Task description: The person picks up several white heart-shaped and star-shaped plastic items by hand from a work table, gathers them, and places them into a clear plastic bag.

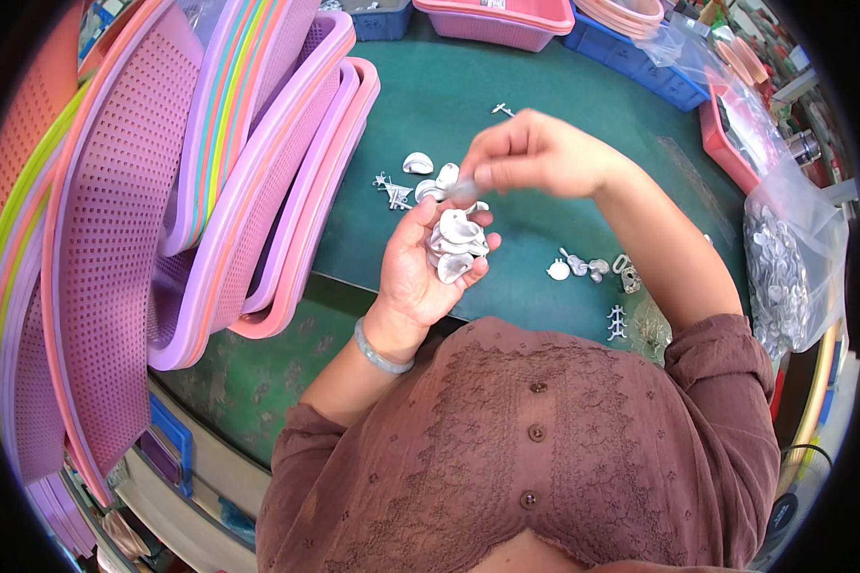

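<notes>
My left hand (418,263), palm up, cups a small pile of white rounded plastic parts (459,239), some of them hollow like little cups. My right hand (535,158) reaches in from the right with thumb and fingers pinched together just above the left fingertips. Between them is a pale piece smeared by motion, whose kind I cannot make out. Beyond the left fingers, more white rounded parts (418,163) lie on the green tabletop (449,91). Thin grey sprue-like pieces (393,192) are beside them.
Stacked pink and purple perforated plastic baskets (115,181) stand along the left. Small white parts (575,263) lie near the right forearm. A clear bag of grey parts (779,277) sits at the right edge. Blue bins (631,62) and a pink basket (497,24) line the back.
</notes>
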The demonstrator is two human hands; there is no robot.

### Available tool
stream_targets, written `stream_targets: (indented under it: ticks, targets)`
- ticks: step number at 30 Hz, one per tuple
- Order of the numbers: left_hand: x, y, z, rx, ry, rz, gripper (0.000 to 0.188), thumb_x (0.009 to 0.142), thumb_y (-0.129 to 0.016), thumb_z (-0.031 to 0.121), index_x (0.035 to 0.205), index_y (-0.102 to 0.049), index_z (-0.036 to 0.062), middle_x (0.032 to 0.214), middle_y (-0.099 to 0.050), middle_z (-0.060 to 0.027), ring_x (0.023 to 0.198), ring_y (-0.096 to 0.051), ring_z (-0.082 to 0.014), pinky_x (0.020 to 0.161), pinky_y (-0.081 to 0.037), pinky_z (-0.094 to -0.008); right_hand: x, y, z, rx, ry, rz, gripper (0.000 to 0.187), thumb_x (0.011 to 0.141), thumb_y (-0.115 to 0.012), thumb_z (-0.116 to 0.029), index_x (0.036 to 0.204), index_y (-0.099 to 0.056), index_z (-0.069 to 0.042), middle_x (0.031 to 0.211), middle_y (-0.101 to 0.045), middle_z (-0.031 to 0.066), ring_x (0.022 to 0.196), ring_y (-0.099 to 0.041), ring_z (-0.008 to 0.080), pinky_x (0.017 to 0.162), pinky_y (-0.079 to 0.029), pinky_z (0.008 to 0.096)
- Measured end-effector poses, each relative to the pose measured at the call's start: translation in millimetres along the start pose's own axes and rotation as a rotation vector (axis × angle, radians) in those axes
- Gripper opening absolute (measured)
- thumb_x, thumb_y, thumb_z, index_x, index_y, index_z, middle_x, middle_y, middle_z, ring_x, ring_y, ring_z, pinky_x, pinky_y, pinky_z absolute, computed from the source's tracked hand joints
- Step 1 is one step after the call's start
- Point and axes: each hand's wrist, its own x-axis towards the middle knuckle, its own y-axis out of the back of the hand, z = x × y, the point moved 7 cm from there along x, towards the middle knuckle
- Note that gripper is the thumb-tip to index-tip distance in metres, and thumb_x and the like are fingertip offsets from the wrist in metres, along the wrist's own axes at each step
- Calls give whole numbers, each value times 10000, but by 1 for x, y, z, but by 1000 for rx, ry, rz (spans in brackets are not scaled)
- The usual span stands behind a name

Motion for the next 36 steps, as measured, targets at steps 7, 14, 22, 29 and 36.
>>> stream_targets:
  ticks: [7,14,22,29,36]
  targets:
    - [0,10,-1,32,-19,19,288,848,-524,296,1022,-542,66,959,-577,-113,816,-592,-261,542,-521,-304,37,6,19,-578,32,140,191,730,-596,-154,861,-636,-20,762,-638,126,712,-611,238,661,-477,330]
    - [1,9,1,-56,-53,19,221,835,-532,224,985,-527,61,930,-563,-113,767,-568,-242,484,-484,-261,67,-12,43,-824,101,212,182,679,-617,-183,797,-635,-47,780,-619,142,746,-592,316,675,-474,392]
    - [9,14,-1,-132,-7,-51,231,849,-506,240,994,-543,64,994,-509,-142,832,-553,-277,511,-484,-283,68,-4,48,-772,61,190,180,700,-591,-181,811,-632,-47,823,-609,148,769,-585,316,678,-472,387]
    - [3,10,4,-136,-33,-8,219,843,-514,244,975,-546,72,954,-534,-131,794,-552,-266,479,-469,-270,75,-6,54,-823,42,192,186,752,-568,-151,877,-620,-23,864,-577,132,787,-575,298,706,-461,370]
    - [5,13,7,-175,-27,-40,251,836,-518,245,992,-573,56,994,-530,-176,856,-530,-315,506,-478,-283,74,17,63,-490,-62,293,224,793,-505,-160,897,-619,2,702,-608,106,625,-570,216,606,-465,326]
